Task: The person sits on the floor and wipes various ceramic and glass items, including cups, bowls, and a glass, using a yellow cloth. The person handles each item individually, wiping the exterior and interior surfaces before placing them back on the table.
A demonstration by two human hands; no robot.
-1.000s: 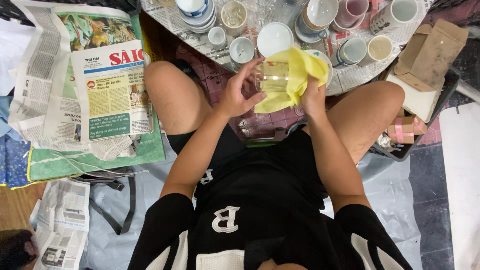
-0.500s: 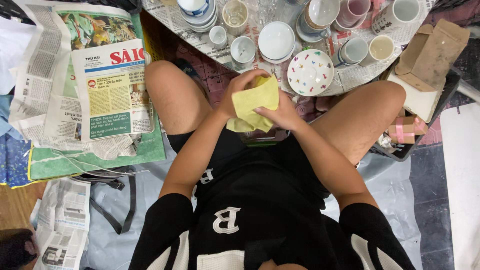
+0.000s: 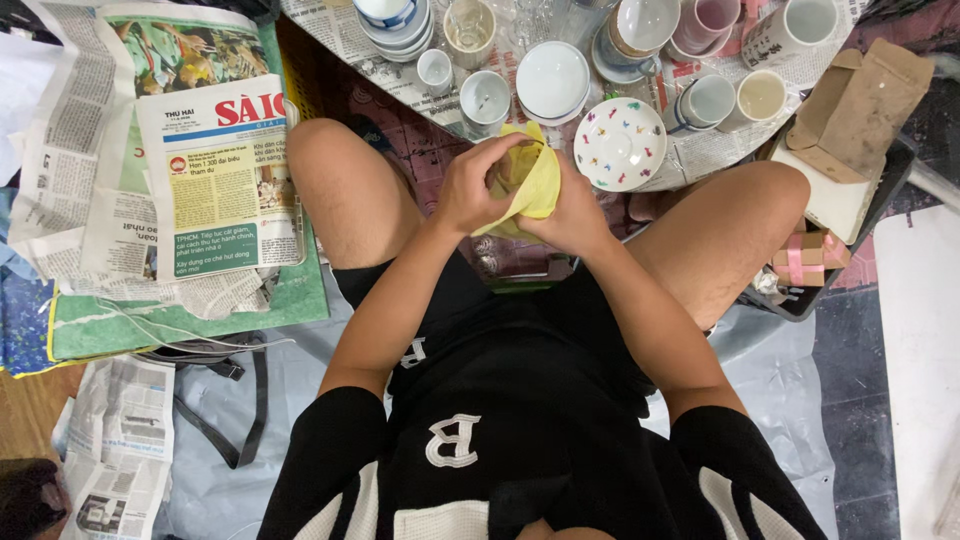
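Gripping a clear glass cup (image 3: 505,170) in my left hand (image 3: 470,190) above my lap | right hand (image 3: 570,210) is pressing the soft yellow cloth (image 3: 535,185) around it | risk: wet glass slipping onto the white speckled ceramic saucer (image 3: 620,143).

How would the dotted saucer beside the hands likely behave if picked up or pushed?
The dotted saucer looks glazed, so probably stiff, slippery and breakable. It lies low and flat on newspaper, so it would likely slide rather than tip or roll.
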